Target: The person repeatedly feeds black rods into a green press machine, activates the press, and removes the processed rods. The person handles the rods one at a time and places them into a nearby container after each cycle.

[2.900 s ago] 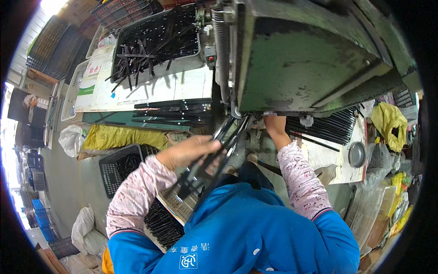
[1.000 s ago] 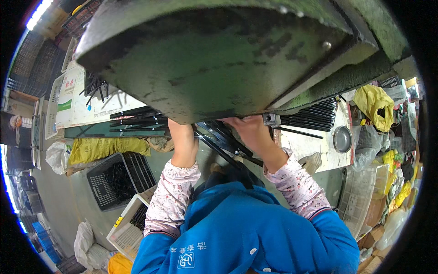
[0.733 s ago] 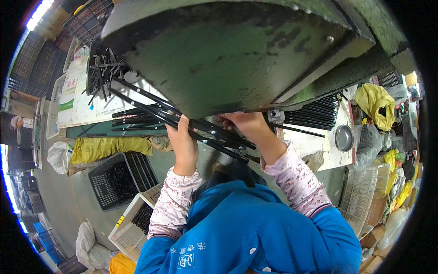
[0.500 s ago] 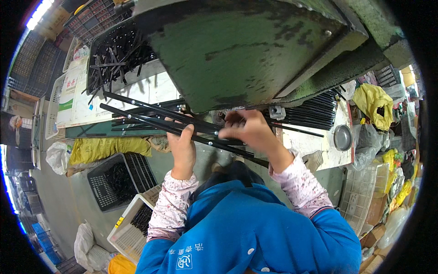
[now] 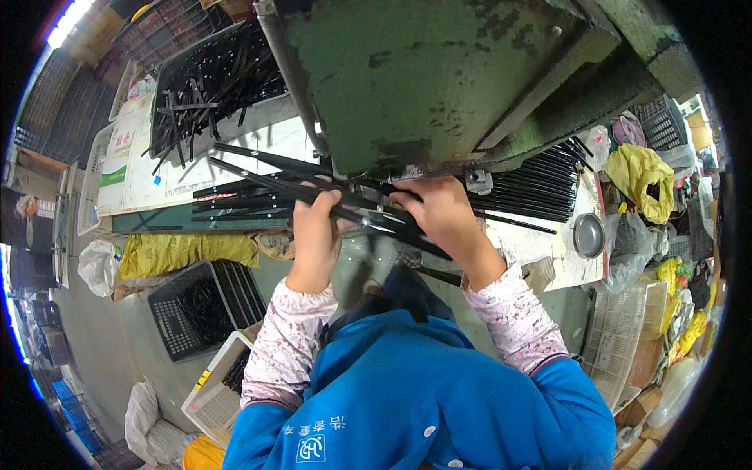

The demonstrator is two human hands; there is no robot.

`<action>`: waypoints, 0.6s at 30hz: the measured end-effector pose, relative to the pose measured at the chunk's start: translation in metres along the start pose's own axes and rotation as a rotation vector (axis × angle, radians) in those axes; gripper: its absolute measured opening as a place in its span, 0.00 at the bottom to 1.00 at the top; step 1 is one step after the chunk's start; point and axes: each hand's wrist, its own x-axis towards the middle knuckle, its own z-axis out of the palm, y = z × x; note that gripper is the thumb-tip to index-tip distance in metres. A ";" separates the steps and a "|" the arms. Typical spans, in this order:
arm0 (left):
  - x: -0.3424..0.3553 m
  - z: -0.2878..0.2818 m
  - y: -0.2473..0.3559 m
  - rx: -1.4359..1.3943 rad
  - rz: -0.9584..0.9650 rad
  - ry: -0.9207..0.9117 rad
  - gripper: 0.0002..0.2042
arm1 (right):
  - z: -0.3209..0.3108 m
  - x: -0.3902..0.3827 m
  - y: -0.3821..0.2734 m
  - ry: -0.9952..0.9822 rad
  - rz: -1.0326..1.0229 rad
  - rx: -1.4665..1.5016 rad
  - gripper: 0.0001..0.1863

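My left hand (image 5: 315,235) is closed around a pair of long black metal bars (image 5: 262,174) with shiny rivets, held at a slant below the green machine (image 5: 423,86). Close under the machine's lower edge, my right hand (image 5: 448,215) has its fingers curled on a dark bar end. Its fingertips are partly hidden. More black bars (image 5: 235,205) lie behind my left hand along the bench edge. Just right of my right hand sits a small metal block (image 5: 479,182).
Black rods (image 5: 536,192) lie in a row on the right of the bench, near a round metal dish (image 5: 588,236). A bin of black strips (image 5: 227,86) stands back left. Crates (image 5: 192,313) and a yellow sack (image 5: 188,254) sit on the floor at left.
The bars in my left hand have shifted right and their left ends have swung up. My right hand, blurred and raised before, has come down with its fingers closed on a bar.
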 end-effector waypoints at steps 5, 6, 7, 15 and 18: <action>0.007 -0.005 -0.016 0.094 0.049 0.045 0.08 | -0.002 0.006 0.052 -0.223 0.631 0.562 0.18; 0.008 -0.008 -0.017 0.106 0.053 0.020 0.08 | 0.014 -0.003 0.084 -0.243 0.509 0.277 0.19; 0.006 -0.004 -0.017 0.128 0.053 0.072 0.07 | 0.029 -0.012 0.117 -0.239 0.400 -0.018 0.20; 0.009 -0.011 -0.020 0.067 0.065 0.035 0.08 | 0.142 -0.031 0.185 -0.287 0.398 -0.068 0.18; 0.008 -0.011 -0.018 0.014 0.013 -0.030 0.09 | 0.177 -0.059 0.262 -0.303 0.449 -0.316 0.18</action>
